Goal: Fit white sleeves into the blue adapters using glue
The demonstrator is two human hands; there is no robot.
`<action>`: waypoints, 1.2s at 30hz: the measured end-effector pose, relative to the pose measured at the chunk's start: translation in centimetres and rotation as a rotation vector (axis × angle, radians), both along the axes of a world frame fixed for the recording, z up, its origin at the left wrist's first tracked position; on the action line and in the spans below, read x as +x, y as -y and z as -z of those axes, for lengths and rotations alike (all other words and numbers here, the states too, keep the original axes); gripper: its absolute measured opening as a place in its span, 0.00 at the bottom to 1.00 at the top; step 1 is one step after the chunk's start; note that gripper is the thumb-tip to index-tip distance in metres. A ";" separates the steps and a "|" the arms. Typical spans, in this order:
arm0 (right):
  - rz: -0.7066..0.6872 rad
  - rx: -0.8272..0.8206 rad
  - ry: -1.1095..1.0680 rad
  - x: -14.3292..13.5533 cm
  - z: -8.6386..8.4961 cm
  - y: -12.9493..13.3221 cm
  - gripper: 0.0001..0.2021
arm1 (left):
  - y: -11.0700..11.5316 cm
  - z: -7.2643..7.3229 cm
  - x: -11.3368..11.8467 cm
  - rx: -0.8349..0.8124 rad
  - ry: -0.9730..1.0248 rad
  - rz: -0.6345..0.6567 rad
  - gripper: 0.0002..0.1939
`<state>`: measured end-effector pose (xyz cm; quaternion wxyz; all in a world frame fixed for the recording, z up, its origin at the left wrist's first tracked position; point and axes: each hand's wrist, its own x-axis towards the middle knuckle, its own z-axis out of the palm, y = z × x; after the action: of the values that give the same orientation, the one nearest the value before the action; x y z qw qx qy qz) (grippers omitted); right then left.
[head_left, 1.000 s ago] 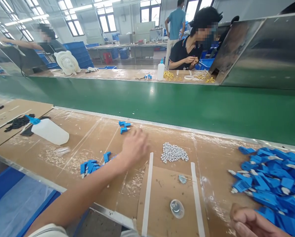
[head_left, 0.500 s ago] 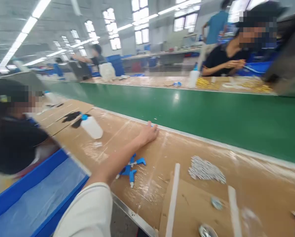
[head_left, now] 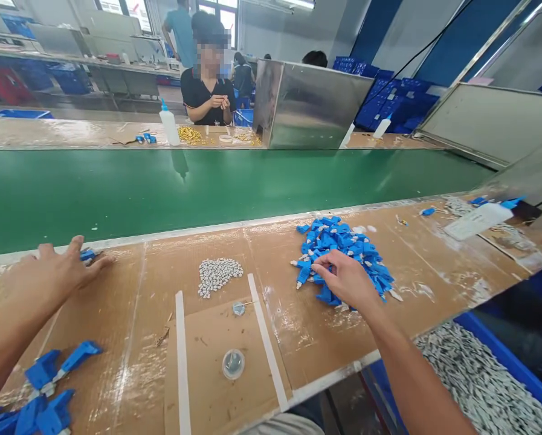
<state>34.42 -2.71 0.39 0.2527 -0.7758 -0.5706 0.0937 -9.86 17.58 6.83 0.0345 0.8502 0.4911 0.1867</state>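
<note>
At the table's far left edge, by the green belt, my left hand (head_left: 64,269) has its fingers spread. A small blue plastic piece (head_left: 88,255) lies between its thumb and forefinger; I cannot tell if they touch it. My right hand (head_left: 343,278) is over a heap of blue plastic pieces with white tips (head_left: 343,241). Its thumb and forefinger are closed at the heap's left side, on a blue plastic piece (head_left: 303,269). More blue pieces (head_left: 48,386) lie at the lower left, below my left forearm.
A pile of small grey-white parts (head_left: 219,275) sits above a taped cardboard sheet (head_left: 207,386) bearing a small clear cup (head_left: 233,364). The green belt (head_left: 252,187) runs behind. A white bottle (head_left: 479,220) lies right; a blue bin (head_left: 515,362) holds grey parts. A co-worker (head_left: 209,90) sits opposite.
The view has swung right, bringing my right hand and the blue heap into sight. My left hand is still by the belt edge, its fingers now spread, with a blue piece visible beside it.
</note>
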 end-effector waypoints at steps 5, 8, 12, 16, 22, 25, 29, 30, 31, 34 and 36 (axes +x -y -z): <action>-0.051 -0.243 0.106 0.3 0.8 -5.2 0.07 | 1.0 0.4 1.4 0.240 -0.050 -0.192 0.32; -0.043 -0.354 0.098 -0.1 1.5 -7.2 0.10 | 4.7 -0.2 5.1 0.238 -0.069 -0.082 0.27; -0.084 -0.327 -0.054 0.0 0.8 -7.5 0.16 | 9.3 -0.6 7.6 0.025 -0.017 0.105 0.23; -0.254 -0.184 -0.439 -0.2 -1.1 -4.8 0.22 | 12.7 0.1 9.3 -0.448 0.254 0.229 0.20; -0.440 -0.003 -1.064 -5.4 0.1 0.0 0.31 | 16.4 1.9 14.3 -1.376 1.032 0.291 0.22; -0.497 -0.022 -1.261 -8.6 0.9 0.7 0.27 | 17.4 2.6 15.8 -1.636 1.247 0.276 0.22; -0.551 -0.114 -1.405 -10.8 0.4 1.0 0.19 | 17.7 3.1 15.1 -1.901 1.412 0.194 0.13; -0.535 -0.116 -1.424 -11.0 0.2 1.1 0.17 | 17.6 3.2 14.5 -1.945 1.451 0.174 0.11; -0.505 -0.102 -1.426 -11.2 0.0 1.4 0.16 | 17.4 3.4 13.9 -1.962 1.497 0.156 0.09; -0.394 -0.055 -1.279 -11.9 0.7 2.4 0.20 | 16.8 4.1 11.5 -1.837 1.700 0.053 0.12; -0.359 -0.074 -1.114 -12.7 2.0 3.2 0.17 | 16.6 4.9 10.2 -1.712 1.827 -0.054 0.15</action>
<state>21.69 -5.94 -1.59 0.4673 -0.5089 -0.4707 0.5487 0.36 1.01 1.95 0.8991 0.1045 0.2686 0.3295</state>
